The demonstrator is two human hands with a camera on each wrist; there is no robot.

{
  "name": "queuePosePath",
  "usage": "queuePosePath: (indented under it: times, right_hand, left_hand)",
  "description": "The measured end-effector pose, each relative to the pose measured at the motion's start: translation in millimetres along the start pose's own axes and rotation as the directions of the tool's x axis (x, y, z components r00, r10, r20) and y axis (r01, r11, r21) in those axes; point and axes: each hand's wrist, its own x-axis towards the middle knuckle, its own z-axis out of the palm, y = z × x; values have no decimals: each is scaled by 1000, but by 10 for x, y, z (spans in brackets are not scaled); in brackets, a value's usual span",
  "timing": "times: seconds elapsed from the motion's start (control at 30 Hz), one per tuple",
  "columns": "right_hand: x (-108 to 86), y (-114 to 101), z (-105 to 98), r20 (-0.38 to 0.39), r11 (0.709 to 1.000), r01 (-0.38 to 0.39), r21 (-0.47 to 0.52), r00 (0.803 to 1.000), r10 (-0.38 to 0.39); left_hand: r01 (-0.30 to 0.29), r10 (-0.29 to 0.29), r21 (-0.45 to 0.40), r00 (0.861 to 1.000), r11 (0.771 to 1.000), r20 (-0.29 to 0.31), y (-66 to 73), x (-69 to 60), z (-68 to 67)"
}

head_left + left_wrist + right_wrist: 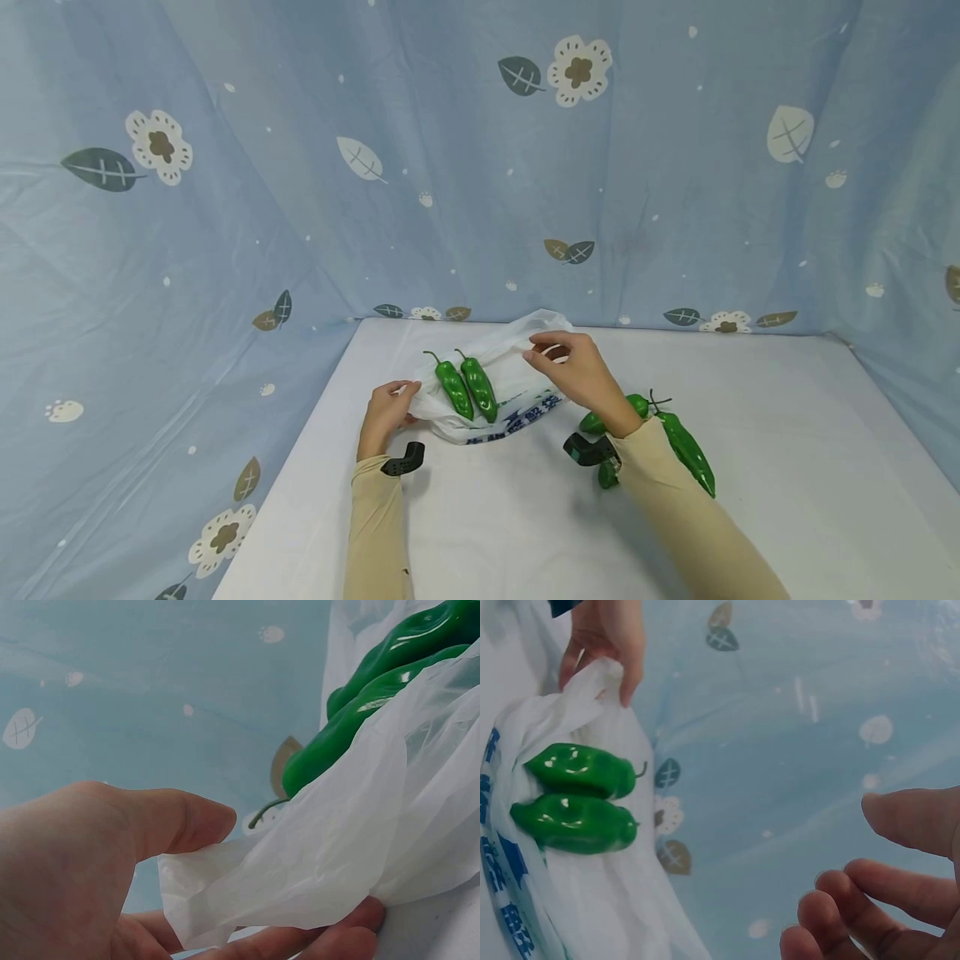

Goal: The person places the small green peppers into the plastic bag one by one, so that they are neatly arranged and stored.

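Two glossy green peppers [454, 389] [577, 823] lie side by side on a white plastic bag [517, 367] with blue printing, stems pointing to the back. At the bag's left end, my left hand [386, 410] pinches a corner of thin plastic between thumb and fingers; the left wrist view shows this plastic [322, 862] running up beside the peppers. Above the bag's right side is my right hand [576, 369]. Its thumb and fingers stand apart with nothing between them in the right wrist view, the fingers loosely bent.
More green peppers [686, 450] lie on the white table [795, 467] to the right, partly hidden by my right forearm. A blue curtain [465, 192] with leaf and flower prints hangs behind the table and along its sides. A dark camera sits on each wrist.
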Motion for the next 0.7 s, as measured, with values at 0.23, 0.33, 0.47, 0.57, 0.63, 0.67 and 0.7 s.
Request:
queuePosePath:
  times: [0.23,0.33,0.47,0.57,0.63,0.67,0.7]
  right_hand:
    - [-102,-21,-173,-32,1000,10,10,999,-10]
    - [-145,2,-254,-50,1000,14,4,999,-13]
    - [-229,37,-379,-70,1000,-1,-16,998,0]
    - [-305,57,-483,-90,999,-17,-37,996,14]
    - [-359,73,-546,-106,998,-27,-54,994,21]
    - [-388,85,-579,-113,998,-32,-59,993,25]
    - [-417,101,-612,-119,997,-36,-64,992,29]
  left_hand:
    - [-3,2,16,1000,1000,18,-9,14,-8]
    - [-2,2,24,1000,1000,22,-12,22,-12]
    - [1,-2,22,1000,1000,22,-11,20,-11]
    - [0,0,22,1000,1000,18,-7,13,-10]
    - [1,-1,22,1000,1000,14,-6,10,-10]
    - [2,-2,23,1000,1000,12,-7,8,-11]
    - [2,-2,26,1000,1000,9,-8,6,-12]
